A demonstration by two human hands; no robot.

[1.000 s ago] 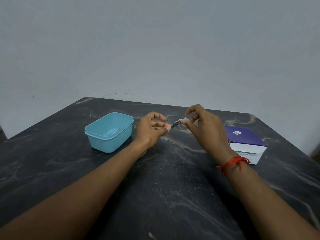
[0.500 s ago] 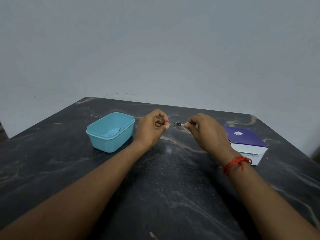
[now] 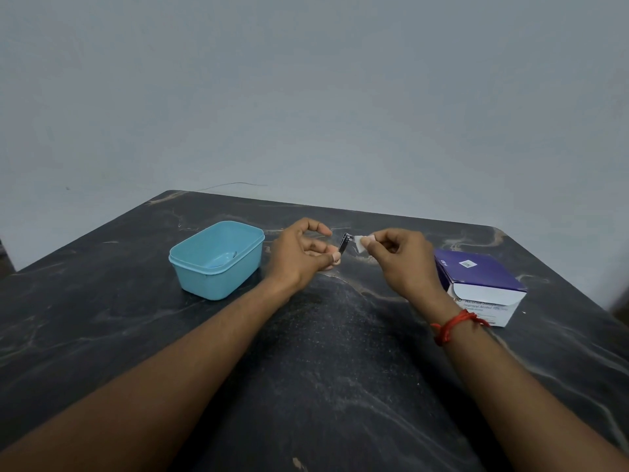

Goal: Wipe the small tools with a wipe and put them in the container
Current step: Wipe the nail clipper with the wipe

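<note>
Bare forearms; red thread bracelet [image 3: 452, 327] on right wrist.

dark marbled table [image 3: 102, 318], grey wall [image 3: 306, 97], red wrist thread [image 3: 452, 325]

On the table [image 3: 340, 386], the container [image 3: 218, 264] sits left of the left hand [image 3: 301, 255]. The small tool [image 3: 343, 242] lies between both hands (held above the tabletop). The box [image 3: 483, 284] rests right of the right hand [image 3: 401, 260].
</note>
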